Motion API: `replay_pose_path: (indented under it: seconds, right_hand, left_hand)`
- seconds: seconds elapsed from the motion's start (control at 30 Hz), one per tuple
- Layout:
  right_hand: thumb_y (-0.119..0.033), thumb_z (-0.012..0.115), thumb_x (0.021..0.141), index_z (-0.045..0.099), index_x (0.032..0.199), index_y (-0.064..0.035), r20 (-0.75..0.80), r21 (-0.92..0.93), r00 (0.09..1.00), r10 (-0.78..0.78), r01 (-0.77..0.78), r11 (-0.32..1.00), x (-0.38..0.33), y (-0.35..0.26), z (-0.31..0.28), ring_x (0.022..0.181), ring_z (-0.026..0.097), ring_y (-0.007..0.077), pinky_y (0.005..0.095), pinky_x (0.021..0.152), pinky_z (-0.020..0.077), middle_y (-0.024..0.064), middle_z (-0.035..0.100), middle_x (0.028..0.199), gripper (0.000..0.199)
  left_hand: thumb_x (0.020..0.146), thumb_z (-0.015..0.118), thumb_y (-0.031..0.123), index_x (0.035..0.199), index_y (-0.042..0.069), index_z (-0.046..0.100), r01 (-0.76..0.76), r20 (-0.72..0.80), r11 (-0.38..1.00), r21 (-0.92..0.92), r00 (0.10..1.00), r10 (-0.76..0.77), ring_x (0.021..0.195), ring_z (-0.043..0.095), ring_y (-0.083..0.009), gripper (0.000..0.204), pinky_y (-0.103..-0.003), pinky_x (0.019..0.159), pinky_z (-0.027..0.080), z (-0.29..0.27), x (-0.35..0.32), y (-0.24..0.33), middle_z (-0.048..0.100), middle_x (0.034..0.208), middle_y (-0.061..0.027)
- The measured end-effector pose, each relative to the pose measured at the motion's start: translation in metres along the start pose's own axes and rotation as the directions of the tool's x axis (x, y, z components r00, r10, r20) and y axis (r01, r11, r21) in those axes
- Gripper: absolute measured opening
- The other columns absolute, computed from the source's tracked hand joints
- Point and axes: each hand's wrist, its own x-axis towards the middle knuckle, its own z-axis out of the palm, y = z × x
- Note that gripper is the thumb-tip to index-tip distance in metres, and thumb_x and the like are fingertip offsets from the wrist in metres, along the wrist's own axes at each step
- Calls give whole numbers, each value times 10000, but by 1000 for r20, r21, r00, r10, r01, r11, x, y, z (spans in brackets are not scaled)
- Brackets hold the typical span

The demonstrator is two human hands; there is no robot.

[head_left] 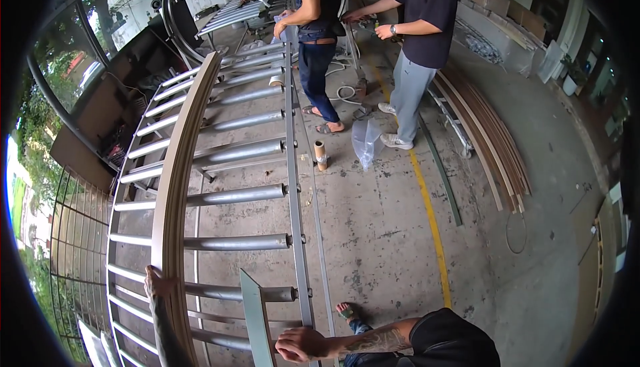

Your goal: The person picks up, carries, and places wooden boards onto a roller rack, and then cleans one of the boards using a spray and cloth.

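Down at the near edge, my R hand [299,345] is loosely curled just beside a green strip [253,314]; can't tell if it touches or grips it. Hands are well apart: L hand [160,283] is on the left side of the bundle of long strips [172,187], contact pretty clear, but can't tell if the fingers are clamped. That bundle lies lengthwise on the roller table [237,243], left of its middle, running away from me.

Progress, my judgement: stacking looks done, strips lined up w/ each other & resting across the rollers. No wrap or ties that I can see on it, tho the near end runs out of view. How much is left, can't say from one cam.

Further out, a cardboard tube [321,156] stands on the floor w/ a clear plastic sheet [366,144] nearby. Off right, more brown strips [483,140] sit on a trolley [457,127], apart from my bundle. Beyond the tube, two co-workers stand, one in dark trousers [316,77], one in grey trousers [410,94].
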Motion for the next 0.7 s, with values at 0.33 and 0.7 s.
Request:
replay_pose_path:
  seconds: [0.33, 0.7]
  right_hand:
    - [-72, 653, 808, 566, 895, -37, 0, -33, 999, 39, -39, 999, -6, 8, -2, 738, 610, 273, 369, 658, 516, 96, 588, 808, 129]
    - [-33, 670, 768, 579, 870, -48, -24, -41, 1000, 18, -19, 999, 1, 8, -8, 702, 621, 269, 360, 615, 516, 86, 592, 775, 138]
  left_hand:
    - [817, 710, 341, 1314, 38, 477, 46, 104, 988, -148, 994, -31, 1044, 626, -342, 627, -463, 879, 522, -67, 14, 89, 646, 1161, -204]
    - [656, 834, 302, 1239, 45, 474, 194, 233, 943, -269, 963, -132, 1048, 623, -404, 733, -492, 889, 521, -100, 0, 93, 641, 1136, -240]
